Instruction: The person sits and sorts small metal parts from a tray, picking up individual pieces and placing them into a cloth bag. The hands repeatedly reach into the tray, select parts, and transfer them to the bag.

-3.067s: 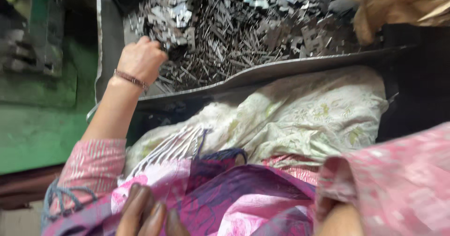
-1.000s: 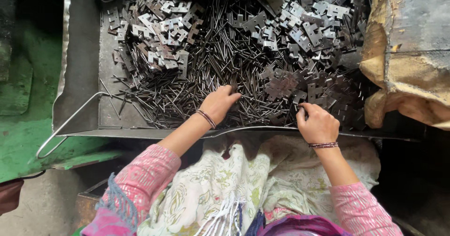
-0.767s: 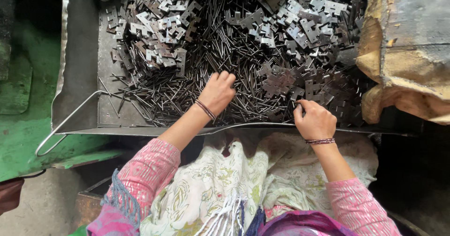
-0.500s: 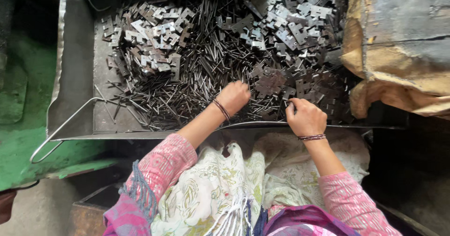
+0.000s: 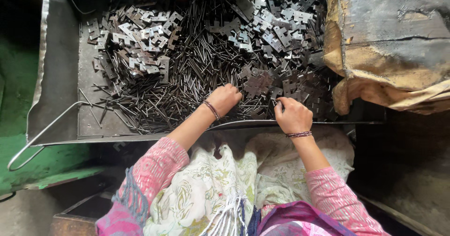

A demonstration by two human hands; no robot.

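Left hand [image 5: 225, 99] rests curled, knuckles up, on thin dark metal rods [image 5: 187, 77]; grip cannot be told. Right hand [image 5: 293, 115], fingers closed, pinches flat notched steel plates [image 5: 262, 84] in the sheet-metal tray [image 5: 58, 86].

Pink patterned sleeves [image 5: 150, 163], beaded wrist bangles [image 5: 299, 134]

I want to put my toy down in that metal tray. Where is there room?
Bare metal runs along the tray left wall, beside the thin rods. Everywhere else is crowded: notched plates, rods, left hand and right hand.

One head-worn camera looks steeply down, close over the metal tray [image 5: 61, 77] and lap.
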